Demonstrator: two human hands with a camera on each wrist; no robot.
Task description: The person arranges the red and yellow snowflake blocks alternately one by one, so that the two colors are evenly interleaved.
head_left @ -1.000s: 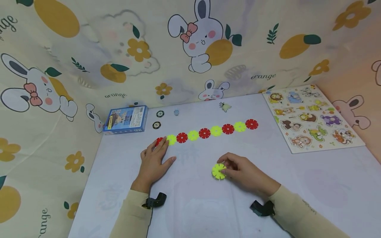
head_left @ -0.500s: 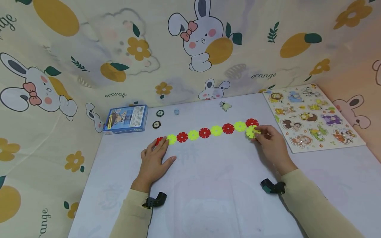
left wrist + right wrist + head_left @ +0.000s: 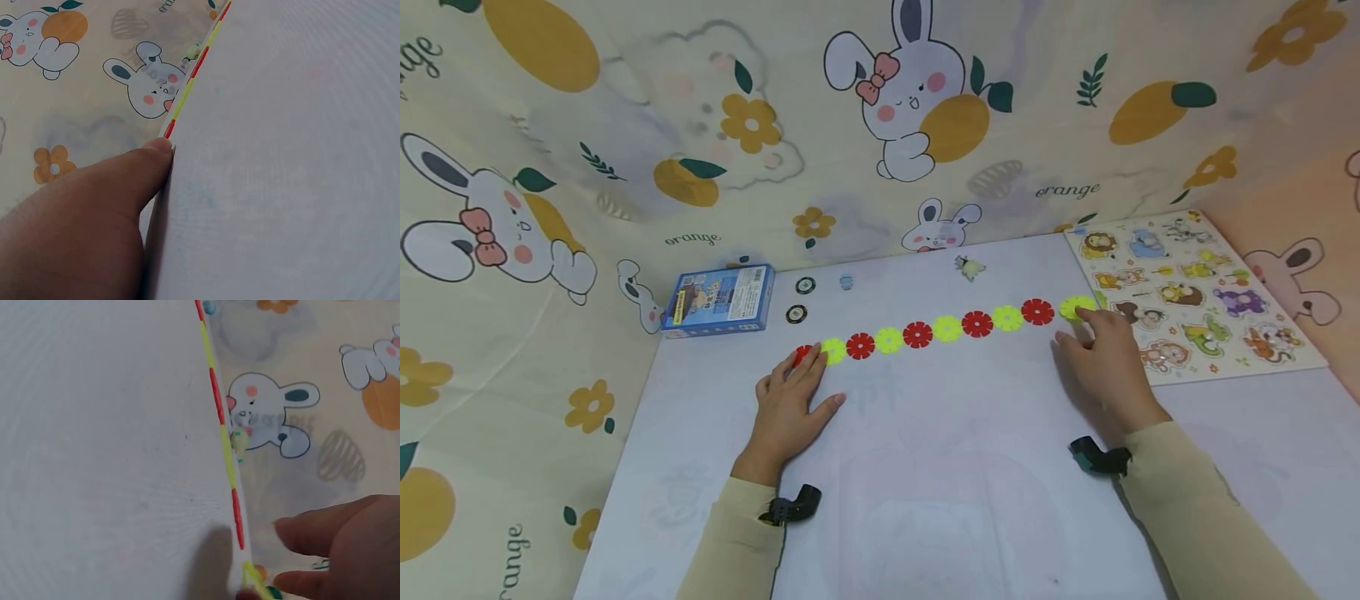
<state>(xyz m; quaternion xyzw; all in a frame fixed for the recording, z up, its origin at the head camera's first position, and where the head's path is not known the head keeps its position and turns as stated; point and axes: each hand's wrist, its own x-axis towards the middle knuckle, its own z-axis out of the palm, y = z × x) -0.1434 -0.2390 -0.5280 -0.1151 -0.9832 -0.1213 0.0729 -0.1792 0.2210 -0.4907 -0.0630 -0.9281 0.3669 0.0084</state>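
A row of red and yellow-green notched plastic discs crosses the table in the head view, colours alternating. My left hand (image 3: 787, 412) lies flat at its left end, fingertips resting on the end red disc (image 3: 801, 354) and reaching the yellow-green disc (image 3: 832, 352) beside it. At the other end, my right hand (image 3: 1108, 358) touches a yellow-green disc (image 3: 1075, 307) with a fingertip, its thumb held apart. A small gap separates that disc from the last red disc (image 3: 1037, 312). In the right wrist view, the touched disc (image 3: 249, 572) appears slightly tilted and is partly hidden.
An animal picture board (image 3: 1195, 292) lies at the right, close by the right hand. At the back left are a blue box (image 3: 718, 300), two black round pieces (image 3: 806, 286) and a small blue object (image 3: 846, 282). A small pale-green figure (image 3: 970, 267) lies behind the row.
My right hand carried the pinched yellow-green disc from the table's middle to the row's right end, and its thumb has come off the disc. My left hand stayed put.
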